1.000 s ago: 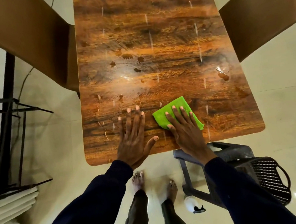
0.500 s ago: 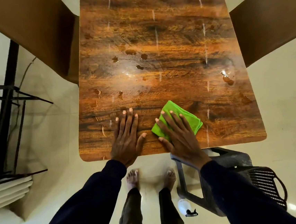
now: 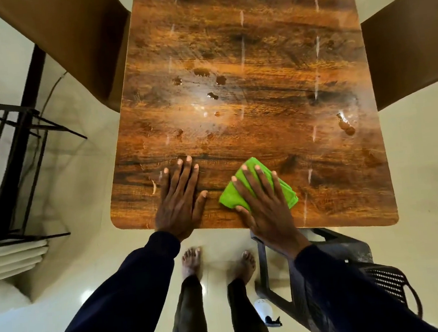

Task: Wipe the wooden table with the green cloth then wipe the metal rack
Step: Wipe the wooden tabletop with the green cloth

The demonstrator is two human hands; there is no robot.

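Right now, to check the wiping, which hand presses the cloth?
The right hand, flat on the green cloth; the left hand lies on bare wooden table.

Bright green cloth (image 3: 257, 189), brown wood-grain table (image 3: 242, 56), black metal rack (image 3: 11, 159)

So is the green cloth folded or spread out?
Folded: the green cloth shows stacked layered edges at its corner beside the right hand.

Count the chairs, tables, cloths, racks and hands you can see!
Chairs: 3 (brown, brown, dark)
Tables: 1
Cloths: 1
Racks: 1
Hands: 2 (left hand, right hand)
Total: 8
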